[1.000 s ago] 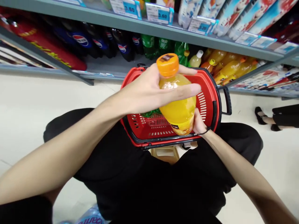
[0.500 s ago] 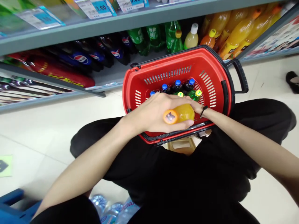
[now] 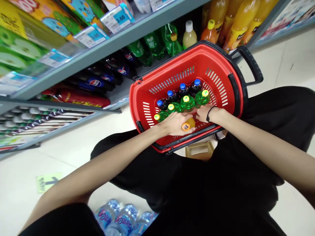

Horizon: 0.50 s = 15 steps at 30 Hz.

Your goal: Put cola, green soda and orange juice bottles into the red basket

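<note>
My left hand (image 3: 176,124) is closed around a bottle of orange drink (image 3: 191,123) with an orange cap, held upright low inside a red shopping basket (image 3: 169,62). Just right of that bottle, my right hand (image 3: 205,113) reaches into the basket with loosely bent fingers apart, near the green bottles; its lower fingertips are partly hidden. Several green bottles (image 3: 187,103) with yellow caps stand in a row. Behind them is a row of dark cola bottles (image 3: 183,89) with blue caps. The lower part of the orange drink bottle is hidden by my left hand.
A grey shelf (image 3: 118,34) with price tags runs behind the basket, holding cola (image 3: 95,82), green soda (image 3: 152,42) and orange drink bottles (image 3: 246,19). The basket's black handle (image 3: 256,70) sticks out right. Wrapped water bottles (image 3: 125,216) stand on the floor at lower left.
My left hand has lowered the orange drink bottle deeper into the basket and turned it more upright. My right hand has come away from beneath it to its right side. The view has tilted.
</note>
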Available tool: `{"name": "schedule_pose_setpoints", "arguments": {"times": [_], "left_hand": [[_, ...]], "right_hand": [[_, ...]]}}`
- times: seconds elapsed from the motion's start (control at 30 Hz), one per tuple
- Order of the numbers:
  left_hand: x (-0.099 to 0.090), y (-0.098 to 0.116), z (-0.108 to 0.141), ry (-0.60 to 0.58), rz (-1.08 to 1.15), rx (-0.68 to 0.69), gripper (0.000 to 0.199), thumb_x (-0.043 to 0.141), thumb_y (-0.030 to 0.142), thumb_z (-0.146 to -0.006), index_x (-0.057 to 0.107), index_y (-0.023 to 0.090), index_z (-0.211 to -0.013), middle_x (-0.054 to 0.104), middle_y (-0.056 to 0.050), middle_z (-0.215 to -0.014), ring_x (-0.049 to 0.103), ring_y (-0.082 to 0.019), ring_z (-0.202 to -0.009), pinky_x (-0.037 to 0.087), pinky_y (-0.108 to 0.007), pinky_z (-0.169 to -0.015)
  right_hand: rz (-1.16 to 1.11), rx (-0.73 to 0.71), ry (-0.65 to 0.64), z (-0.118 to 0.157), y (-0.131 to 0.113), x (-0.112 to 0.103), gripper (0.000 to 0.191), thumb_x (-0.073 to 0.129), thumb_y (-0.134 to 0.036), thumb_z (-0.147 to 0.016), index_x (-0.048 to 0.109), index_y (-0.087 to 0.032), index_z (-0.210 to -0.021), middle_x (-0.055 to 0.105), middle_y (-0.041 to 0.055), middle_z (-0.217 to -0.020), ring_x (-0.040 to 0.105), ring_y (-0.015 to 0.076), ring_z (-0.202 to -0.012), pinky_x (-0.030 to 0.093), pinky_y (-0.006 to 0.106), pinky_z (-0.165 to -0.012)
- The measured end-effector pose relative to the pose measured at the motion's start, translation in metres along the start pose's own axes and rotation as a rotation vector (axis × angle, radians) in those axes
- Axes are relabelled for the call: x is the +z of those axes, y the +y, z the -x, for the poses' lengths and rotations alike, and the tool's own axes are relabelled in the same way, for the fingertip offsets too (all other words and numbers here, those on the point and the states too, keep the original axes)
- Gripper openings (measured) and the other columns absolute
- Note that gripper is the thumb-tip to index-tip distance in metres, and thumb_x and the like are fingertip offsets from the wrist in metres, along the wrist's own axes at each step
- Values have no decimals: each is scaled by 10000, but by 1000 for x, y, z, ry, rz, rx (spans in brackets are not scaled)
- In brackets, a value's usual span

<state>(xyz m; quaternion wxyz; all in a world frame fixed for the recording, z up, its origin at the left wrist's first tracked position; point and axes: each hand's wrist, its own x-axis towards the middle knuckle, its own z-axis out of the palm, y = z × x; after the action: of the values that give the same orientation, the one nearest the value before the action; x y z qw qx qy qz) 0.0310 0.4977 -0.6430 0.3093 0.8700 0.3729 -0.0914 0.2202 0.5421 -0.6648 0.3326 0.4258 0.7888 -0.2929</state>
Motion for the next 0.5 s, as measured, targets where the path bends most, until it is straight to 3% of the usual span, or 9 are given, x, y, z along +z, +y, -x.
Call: {"name": "schedule_pose_setpoints", "arguments": {"times": [0.1, 0.23, 0.5], "left_hand": [[20, -15, -10, -116, -31, -40, 592, 538, 593, -991, 669, 126, -1329, 765, -156, -1244, 787, -340, -980, 584, -390, -802], [39, -34, -12, -255, -39, -86, 628, 591, 599, -956, 659, 118, -1354, 740, -192, -1304, 764, -371, -1105, 598, -412, -913], [58, -55, 12, -340, -44, -189, 689, 569, 599, -978, 556, 171, -1519, 600, -173, -1576, 771, -357, -1145, 611, -411, -981]], "right_hand": [[-35, -6, -61, 8, -2, -3, 491, 467, -299, -1063, 738, -9, -1353, 721, 295, -1332, 714, 397, -1262, 582, 456, -1002], [-91, -45, -16, 17, -2, -11, 485, 453, -268, -1067, 717, -24, -1393, 655, 292, -1453, 653, 419, -1357, 567, 502, -1054], [-167, -94, 40, 42, -1, -25, 411, 516, -94, -981, 737, 55, -1293, 709, 342, -1313, 697, 468, -1271, 584, 631, -1012]]}}
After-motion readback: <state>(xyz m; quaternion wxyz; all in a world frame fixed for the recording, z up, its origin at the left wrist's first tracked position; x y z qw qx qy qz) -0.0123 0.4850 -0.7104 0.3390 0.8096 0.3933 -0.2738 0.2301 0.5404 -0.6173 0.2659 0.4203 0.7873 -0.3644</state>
